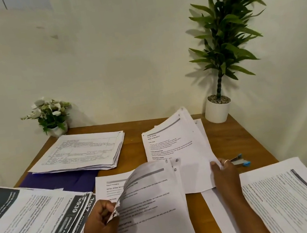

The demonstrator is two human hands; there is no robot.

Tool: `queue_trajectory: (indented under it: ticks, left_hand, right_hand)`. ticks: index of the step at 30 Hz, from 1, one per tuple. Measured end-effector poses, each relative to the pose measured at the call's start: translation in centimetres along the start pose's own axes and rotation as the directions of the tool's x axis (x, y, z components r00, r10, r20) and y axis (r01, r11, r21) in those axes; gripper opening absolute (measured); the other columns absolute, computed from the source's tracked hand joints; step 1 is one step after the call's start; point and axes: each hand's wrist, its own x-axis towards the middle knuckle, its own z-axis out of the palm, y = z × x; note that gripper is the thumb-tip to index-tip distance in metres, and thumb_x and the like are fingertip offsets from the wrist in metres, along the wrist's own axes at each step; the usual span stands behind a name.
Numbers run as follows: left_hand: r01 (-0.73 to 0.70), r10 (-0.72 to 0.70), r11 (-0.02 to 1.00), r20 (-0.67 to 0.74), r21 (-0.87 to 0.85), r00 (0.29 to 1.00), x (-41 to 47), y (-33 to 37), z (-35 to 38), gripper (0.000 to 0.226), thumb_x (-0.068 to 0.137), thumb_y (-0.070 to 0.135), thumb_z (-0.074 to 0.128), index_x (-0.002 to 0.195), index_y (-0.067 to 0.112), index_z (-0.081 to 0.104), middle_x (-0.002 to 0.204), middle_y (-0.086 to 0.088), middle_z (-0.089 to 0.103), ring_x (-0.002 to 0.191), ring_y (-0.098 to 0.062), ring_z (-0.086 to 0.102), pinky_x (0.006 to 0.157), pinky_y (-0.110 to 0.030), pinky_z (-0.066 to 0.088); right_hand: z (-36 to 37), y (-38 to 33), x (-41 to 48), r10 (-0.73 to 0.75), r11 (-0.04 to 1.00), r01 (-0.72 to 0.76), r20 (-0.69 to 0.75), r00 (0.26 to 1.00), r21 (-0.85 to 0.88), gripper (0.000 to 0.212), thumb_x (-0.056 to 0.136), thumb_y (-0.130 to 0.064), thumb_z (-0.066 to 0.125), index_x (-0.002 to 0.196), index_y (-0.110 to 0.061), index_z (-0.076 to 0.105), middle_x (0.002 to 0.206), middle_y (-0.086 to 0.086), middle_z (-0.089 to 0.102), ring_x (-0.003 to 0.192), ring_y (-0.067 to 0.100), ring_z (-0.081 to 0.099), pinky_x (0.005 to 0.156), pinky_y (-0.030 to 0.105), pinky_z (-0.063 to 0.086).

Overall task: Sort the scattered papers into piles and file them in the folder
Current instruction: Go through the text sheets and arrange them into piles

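Front sheet (156,213) curls up, left hand (101,212) pinching its torn corner, prob. to check pg beneath. Right hand (221,168) grips paper set (176,147) at 1 o'clock; purple folder (66,180) waits at 10.

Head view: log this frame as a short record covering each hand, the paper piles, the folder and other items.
left hand: fingers pinch the corner of a curled sheet, centre
right hand: grips the edge of a sheaf
folder: purple, flat, partly under the far pile
other piles: dark-headed pile near left; right pile near right
stapler: on the table beyond the right hand
table: wooden; plant and flowers at its far corners
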Motion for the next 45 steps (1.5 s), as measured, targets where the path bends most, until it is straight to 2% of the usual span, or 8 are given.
queue_trajectory:
  ticks: [8, 14, 18, 25, 29, 39, 43, 45]
  left_hand:
    - [0.049, -0.048, 0.996, 0.014, -0.079, 0.999, 0.4, -0.4, 0.0, 0.022, 0.088, -0.026, 0.051, 0.086, -0.005, 0.049, 0.077, -0.019, 0.070, 0.070, -0.030, 0.062, 0.057, -0.031, 0.050]
    - [0.021, -0.020, 0.998, 0.010, -0.058, 1.000, 0.5, -0.4, -0.1, 0.018, 0.088, -0.026, 0.051, 0.087, -0.008, 0.050, 0.081, -0.025, 0.069, 0.073, -0.037, 0.064, 0.059, -0.032, 0.051]
    - [0.015, -0.015, 0.998, 0.012, -0.062, 1.000, 0.5, -0.3, 0.0, 0.018, 0.088, -0.027, 0.050, 0.086, -0.009, 0.050, 0.082, -0.031, 0.066, 0.072, -0.036, 0.061, 0.049, -0.020, 0.051]
    - [0.006, -0.004, 0.997, 0.024, -0.074, 1.000, 0.4, 0.0, 0.0, 0.019, 0.087, -0.027, 0.052, 0.085, -0.008, 0.051, 0.080, -0.024, 0.069, 0.076, -0.040, 0.065, 0.056, -0.032, 0.054]
    - [0.002, 0.000, 0.996, 0.024, -0.092, 1.000, 0.3, 0.0, -0.1, 0.020, 0.087, -0.028, 0.051, 0.084, -0.008, 0.050, 0.076, -0.021, 0.069, 0.072, -0.036, 0.063, 0.049, -0.021, 0.053]
    - [-0.015, 0.016, 0.998, 0.018, -0.056, 1.000, 0.2, -0.1, -0.1, 0.020, 0.088, -0.025, 0.053, 0.081, -0.006, 0.051, 0.064, -0.009, 0.068, 0.064, -0.028, 0.059, 0.046, -0.018, 0.048]
    - [-0.021, 0.021, 0.999, 0.003, -0.047, 1.000, 0.0, 0.1, 0.0, 0.021, 0.087, -0.026, 0.053, 0.081, -0.006, 0.050, 0.060, -0.004, 0.064, 0.060, -0.024, 0.054, 0.045, -0.015, 0.045]
    - [-0.025, 0.025, 0.999, 0.002, -0.035, 1.000, -0.1, 0.3, 0.0, 0.019, 0.088, -0.024, 0.054, 0.083, -0.006, 0.051, 0.065, -0.005, 0.067, 0.066, -0.027, 0.059, 0.051, -0.020, 0.050]
  right_hand:
    - [0.1, 0.0, -0.2, -0.026, 1.000, 0.026, -0.014, 1.000, 0.017, 0.035, 0.104, -0.028, 0.056, 0.132, -0.007, 0.059, 0.129, 0.013, 0.064, 0.120, 0.032, 0.060, 0.089, 0.032, 0.046]
    - [0.3, 0.0, -0.2, -0.022, 1.000, 0.022, -0.014, 1.000, 0.012, 0.037, 0.104, -0.028, 0.056, 0.136, -0.008, 0.057, 0.132, 0.013, 0.063, 0.122, 0.032, 0.059, 0.088, 0.033, 0.047]
    - [0.2, 0.1, -0.2, -0.027, 1.000, 0.027, -0.012, 1.000, 0.009, 0.038, 0.104, -0.028, 0.056, 0.137, -0.009, 0.056, 0.134, 0.013, 0.062, 0.124, 0.033, 0.059, 0.092, 0.036, 0.049]
    - [0.2, 0.0, -0.4, -0.018, 1.000, 0.018, -0.009, 1.000, 0.024, 0.037, 0.104, -0.027, 0.056, 0.136, -0.008, 0.056, 0.132, 0.013, 0.063, 0.122, 0.032, 0.059, 0.087, 0.033, 0.047]
    - [0.1, -0.1, -0.5, -0.018, 0.999, 0.019, -0.004, 1.000, 0.032, 0.036, 0.104, -0.026, 0.056, 0.136, -0.008, 0.057, 0.130, 0.013, 0.063, 0.121, 0.032, 0.060, 0.088, 0.033, 0.049]
    - [0.1, -0.3, -0.7, -0.014, 1.000, 0.014, -0.008, 1.000, 0.003, 0.039, 0.103, -0.025, 0.058, 0.136, -0.005, 0.059, 0.130, 0.014, 0.065, 0.121, 0.031, 0.061, 0.087, 0.032, 0.047]
    - [-0.1, -0.6, -0.9, 0.016, 0.999, -0.018, 0.028, 0.999, 0.042, 0.034, 0.100, -0.033, 0.062, 0.124, -0.009, 0.066, 0.116, 0.007, 0.068, 0.112, 0.026, 0.063, 0.081, 0.030, 0.048]
    - [-0.4, -1.1, -1.0, 0.047, 0.996, -0.052, 0.060, 0.997, 0.074, 0.033, 0.098, -0.043, 0.062, 0.109, -0.013, 0.068, 0.102, 0.003, 0.069, 0.100, 0.023, 0.064, 0.069, 0.027, 0.047]
